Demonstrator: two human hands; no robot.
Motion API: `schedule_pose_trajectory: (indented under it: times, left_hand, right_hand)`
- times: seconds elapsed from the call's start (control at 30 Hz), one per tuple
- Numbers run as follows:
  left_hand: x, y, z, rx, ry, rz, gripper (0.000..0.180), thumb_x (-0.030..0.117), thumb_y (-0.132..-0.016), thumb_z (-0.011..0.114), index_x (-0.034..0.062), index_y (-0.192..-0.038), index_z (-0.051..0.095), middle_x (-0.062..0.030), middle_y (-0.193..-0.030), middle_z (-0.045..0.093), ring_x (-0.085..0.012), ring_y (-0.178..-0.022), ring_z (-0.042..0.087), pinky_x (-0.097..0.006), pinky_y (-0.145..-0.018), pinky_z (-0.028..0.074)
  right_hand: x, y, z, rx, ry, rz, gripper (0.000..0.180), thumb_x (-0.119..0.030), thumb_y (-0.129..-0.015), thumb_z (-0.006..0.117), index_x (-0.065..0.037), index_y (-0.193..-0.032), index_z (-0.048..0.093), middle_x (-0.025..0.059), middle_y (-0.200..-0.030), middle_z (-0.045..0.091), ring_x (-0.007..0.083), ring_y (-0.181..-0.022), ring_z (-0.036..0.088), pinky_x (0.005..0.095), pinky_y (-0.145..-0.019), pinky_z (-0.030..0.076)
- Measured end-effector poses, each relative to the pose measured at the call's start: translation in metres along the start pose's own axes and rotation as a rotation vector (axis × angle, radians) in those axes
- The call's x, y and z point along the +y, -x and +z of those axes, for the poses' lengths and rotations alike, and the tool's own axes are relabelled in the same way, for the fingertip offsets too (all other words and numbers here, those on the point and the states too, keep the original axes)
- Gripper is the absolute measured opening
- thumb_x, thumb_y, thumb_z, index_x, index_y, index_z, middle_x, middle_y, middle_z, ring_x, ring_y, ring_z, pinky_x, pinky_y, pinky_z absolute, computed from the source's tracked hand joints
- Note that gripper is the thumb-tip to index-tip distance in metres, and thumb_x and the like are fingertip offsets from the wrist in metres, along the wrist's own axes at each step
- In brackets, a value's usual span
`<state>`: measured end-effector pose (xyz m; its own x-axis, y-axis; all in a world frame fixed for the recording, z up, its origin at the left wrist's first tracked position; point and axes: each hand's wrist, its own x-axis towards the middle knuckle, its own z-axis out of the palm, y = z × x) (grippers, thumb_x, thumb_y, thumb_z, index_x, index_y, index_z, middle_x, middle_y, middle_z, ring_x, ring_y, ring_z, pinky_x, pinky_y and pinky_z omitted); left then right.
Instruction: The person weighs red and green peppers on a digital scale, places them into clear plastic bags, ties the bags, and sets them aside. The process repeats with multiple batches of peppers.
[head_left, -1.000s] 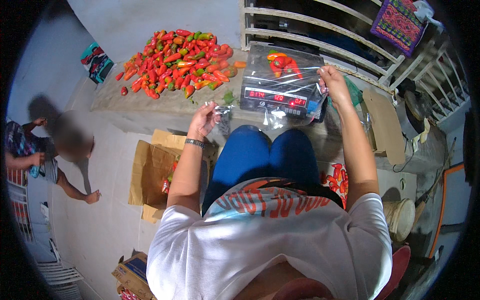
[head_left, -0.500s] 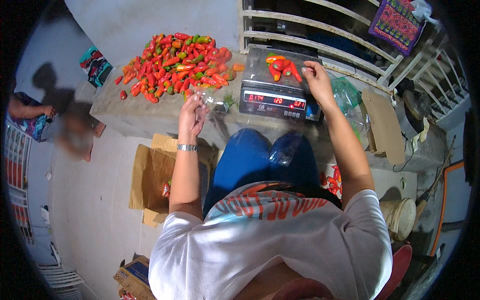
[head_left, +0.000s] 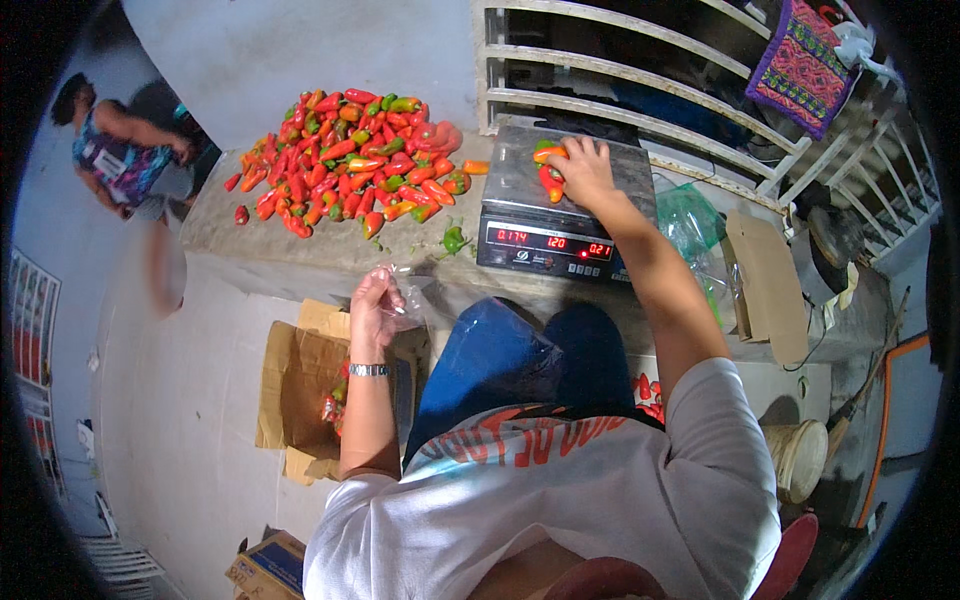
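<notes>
My left hand [head_left: 372, 308] pinches a clear plastic bag [head_left: 412, 312] in front of the ledge, and the bag's film trails toward my lap. On the digital scale [head_left: 515, 215], my right hand [head_left: 590, 172] curls its fingers down over a few peppers [head_left: 550, 182], red and orange. The palm and fingers hide part of that group. Left of the scale, a large heap of mostly red peppers [head_left: 350, 160], with some green and orange ones, lies on the concrete ledge [head_left: 225, 225]. A small green piece [head_left: 454, 240] rests near the scale's left side.
Below my left arm stands an open cardboard box [head_left: 285, 390] with peppers inside. Green plastic bags [head_left: 690, 215] and a cardboard flap [head_left: 765, 290] are right of the scale. White railings [head_left: 620, 60] rise behind it. Another person [head_left: 125, 150] is at the far left; a bucket [head_left: 797, 460] stands right.
My right hand has moved left and closed over the peppers on the scale. My left hand has drawn back slightly with the bag. The other person has moved into fuller view.
</notes>
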<state>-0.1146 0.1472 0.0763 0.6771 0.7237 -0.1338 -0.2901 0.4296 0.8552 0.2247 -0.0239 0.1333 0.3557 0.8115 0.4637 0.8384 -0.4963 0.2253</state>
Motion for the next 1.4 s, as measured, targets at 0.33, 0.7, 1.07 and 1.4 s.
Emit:
schedule_pose_trajectory:
  times: [0.33, 0.7, 1.07, 1.4]
  left_hand:
    - [-0.009, 0.002, 0.024, -0.038, 0.077, -0.063, 0.017, 0.02, -0.084, 0.058, 0.0126, -0.072, 0.048, 0.0029, -0.057, 0.045, -0.0084, -0.047, 0.045, -0.022, -0.044, 0.039]
    - [-0.074, 0.049, 0.056, -0.254, 0.043, -0.413, 0.013, 0.013, -0.087, 0.05, 0.0038, -0.092, 0.056, -0.0013, -0.068, 0.054, -0.0114, -0.056, 0.054, -0.024, -0.05, 0.046]
    - [-0.116, 0.062, 0.054, -0.297, -0.148, -0.146, 0.016, 0.009, -0.085, 0.054, 0.0091, -0.07, 0.047, -0.0004, -0.063, 0.052, -0.0085, -0.055, 0.047, -0.021, -0.052, 0.037]
    - [-0.107, 0.067, 0.064, -0.257, -0.223, -0.102, 0.031, 0.013, -0.084, 0.059, 0.01, -0.059, 0.04, 0.0007, -0.055, 0.047, -0.0067, -0.048, 0.042, -0.021, -0.047, 0.035]
  right_hand:
    - [0.009, 0.032, -0.061, 0.447, -1.222, 0.554, 0.03, -0.019, -0.08, 0.057, -0.006, -0.105, 0.048, 0.0102, -0.094, 0.053, 0.0189, -0.079, 0.056, 0.032, -0.066, 0.047]
    - [-0.078, 0.081, -0.05, -0.302, -2.181, 0.628, 0.028, -0.034, -0.092, 0.036, -0.009, -0.098, 0.047, 0.0035, -0.07, 0.048, 0.0099, -0.043, 0.041, 0.0218, -0.035, 0.033]
    - [-0.155, 0.15, -0.064, -0.733, -1.839, 0.251, 0.028, -0.03, -0.095, 0.032, -0.007, -0.1, 0.048, 0.0041, -0.069, 0.052, 0.0091, -0.044, 0.044, 0.0222, -0.04, 0.036]
    - [-0.103, 0.11, -0.038, -0.507, -1.709, 0.487, 0.03, -0.034, -0.092, 0.038, -0.008, -0.103, 0.048, 0.0017, -0.07, 0.047, 0.0086, -0.05, 0.046, 0.0212, -0.043, 0.037]
